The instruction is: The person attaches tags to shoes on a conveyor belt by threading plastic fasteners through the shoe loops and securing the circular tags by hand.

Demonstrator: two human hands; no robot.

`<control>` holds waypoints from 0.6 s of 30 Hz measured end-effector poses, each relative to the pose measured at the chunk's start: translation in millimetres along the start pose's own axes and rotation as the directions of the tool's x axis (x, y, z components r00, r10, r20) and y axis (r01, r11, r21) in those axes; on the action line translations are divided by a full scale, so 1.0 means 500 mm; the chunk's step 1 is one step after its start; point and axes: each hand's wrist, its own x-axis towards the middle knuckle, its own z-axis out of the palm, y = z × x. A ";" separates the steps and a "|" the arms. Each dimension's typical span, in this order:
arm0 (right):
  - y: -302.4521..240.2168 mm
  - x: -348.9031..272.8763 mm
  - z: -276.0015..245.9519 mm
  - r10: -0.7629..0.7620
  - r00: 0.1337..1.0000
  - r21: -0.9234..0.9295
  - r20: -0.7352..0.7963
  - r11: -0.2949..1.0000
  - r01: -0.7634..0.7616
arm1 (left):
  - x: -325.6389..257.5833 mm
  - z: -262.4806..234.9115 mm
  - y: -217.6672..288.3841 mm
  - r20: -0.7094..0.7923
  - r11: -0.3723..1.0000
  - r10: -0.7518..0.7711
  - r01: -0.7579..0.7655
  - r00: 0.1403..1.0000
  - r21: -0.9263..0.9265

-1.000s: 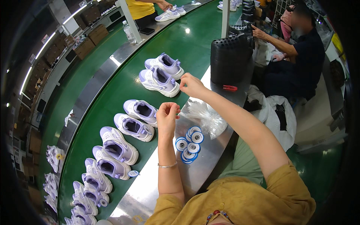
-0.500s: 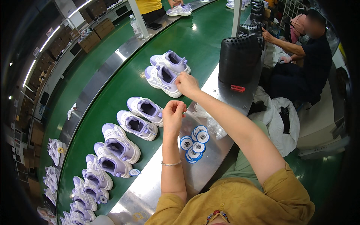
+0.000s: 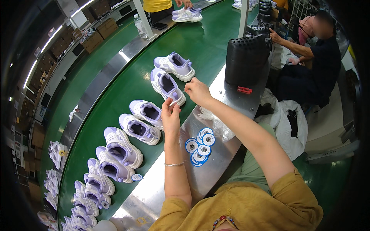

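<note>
A white and lilac sneaker (image 3: 168, 85) rests on the green belt, its heel toward me. My left hand (image 3: 170, 117) is beside that heel, thumb and fingers a little apart with nothing visible between them. Just right of the heel, my right hand (image 3: 197, 92) has its fingertips pinched together; whatever they hold is too small to make out. The pair's other sneaker (image 3: 175, 66) lies just beyond. Round white tags with blue rims (image 3: 200, 148) overlap in a pile on the metal ledge (image 3: 185, 177), near clear plastic strands (image 3: 210, 119).
More sneakers (image 3: 123, 148) line the belt (image 3: 100, 115) toward the lower left, some with round tags at the heel. A black bin (image 3: 246, 61) and a red object (image 3: 244, 90) stand on the ledge at right. One person sits at right; another handles sneakers (image 3: 187, 15) at the far end.
The near sneaker has turned, its heel now closer to me. My left hand has moved up and left to it, fingers parting; my right hand has shifted slightly right and down.
</note>
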 end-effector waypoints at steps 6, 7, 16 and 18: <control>-0.001 0.009 0.006 -0.106 0.994 0.087 0.003 0.991 0.105 | 0.009 0.012 -0.019 0.073 0.986 -0.023 0.035 0.997 -0.164; -0.004 0.010 0.008 -0.107 0.994 0.086 0.002 0.991 0.107 | 0.012 0.011 -0.024 0.079 0.982 -0.025 0.040 0.997 -0.187; -0.019 0.009 0.015 -0.132 0.991 0.239 0.025 0.963 0.122 | 0.022 0.024 -0.030 0.034 0.978 0.016 -0.009 0.999 -0.209; -0.022 0.009 0.015 -0.144 0.989 0.222 0.034 0.966 0.133 | 0.027 0.028 -0.029 0.004 0.974 0.029 -0.027 1.000 -0.224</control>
